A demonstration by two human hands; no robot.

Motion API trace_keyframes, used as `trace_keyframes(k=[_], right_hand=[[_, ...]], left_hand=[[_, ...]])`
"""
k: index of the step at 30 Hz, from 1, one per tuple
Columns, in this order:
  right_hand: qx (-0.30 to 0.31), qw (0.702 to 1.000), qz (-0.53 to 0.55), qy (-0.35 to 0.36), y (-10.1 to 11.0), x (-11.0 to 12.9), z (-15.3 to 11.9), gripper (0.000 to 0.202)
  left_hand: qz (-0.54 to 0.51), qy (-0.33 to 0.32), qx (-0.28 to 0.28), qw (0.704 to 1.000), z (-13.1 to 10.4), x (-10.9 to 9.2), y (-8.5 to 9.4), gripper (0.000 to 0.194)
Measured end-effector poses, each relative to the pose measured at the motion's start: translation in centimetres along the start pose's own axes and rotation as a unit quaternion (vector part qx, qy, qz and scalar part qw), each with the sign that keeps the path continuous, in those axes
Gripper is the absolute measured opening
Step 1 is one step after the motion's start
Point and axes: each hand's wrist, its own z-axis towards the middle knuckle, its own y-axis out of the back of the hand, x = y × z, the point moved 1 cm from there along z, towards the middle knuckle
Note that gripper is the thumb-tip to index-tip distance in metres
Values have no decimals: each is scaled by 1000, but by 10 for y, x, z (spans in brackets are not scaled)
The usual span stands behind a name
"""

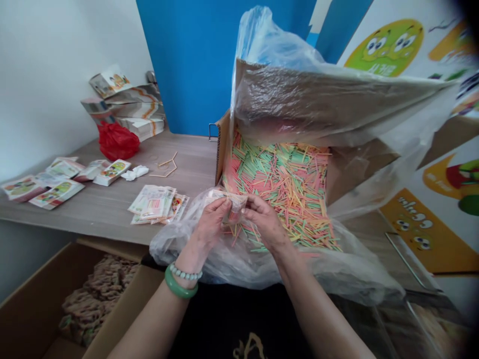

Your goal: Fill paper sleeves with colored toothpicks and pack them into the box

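Observation:
Both hands meet over the near left edge of a plastic-lined box full of thin pink, green, yellow and orange sticks (284,184). A small clear printed packet (236,205) with something pinkish inside is stretched between them. My left hand (211,219), below a green bangle and a bead bracelet, pinches its left side. Thumb and fingers of my right hand (264,217) close on its right side. Left of the hands, similar flat packets (153,203) lie in a loose pile on the table.
Several printed small boxes (56,193), a red plastic bag (118,141) and stacked cartons (140,112) occupy the table's left side. Clear liner (292,94) drapes over the box. An open carton (119,304) with brownish bundles stands lower left.

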Motion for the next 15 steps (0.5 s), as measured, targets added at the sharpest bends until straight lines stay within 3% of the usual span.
trace_keyframes(k=[2,4,6,8,12,15], right_hand=[[-7,1000,-27,4,1,-4,2,22],[-51,995,-81,10,4,-6,4,9],[-106,985,-136,26,8,-6,3,13],[-119,978,-169,41,9,-4,0,18],[-64,985,-157,32,-2,-5,-6,16],[6,992,-125,25,-18,-8,-8,12]], left_hand=[[-10,1,8,1000,2,4,-2,30],[-25,6,18,1000,3,4,-5,30],[-27,13,30,999,2,3,-8,29],[-12,9,28,999,-2,-1,-10,28],[18,-16,-18,1000,-13,-11,-11,13],[82,-44,-40,995,-20,-21,-2,10]])
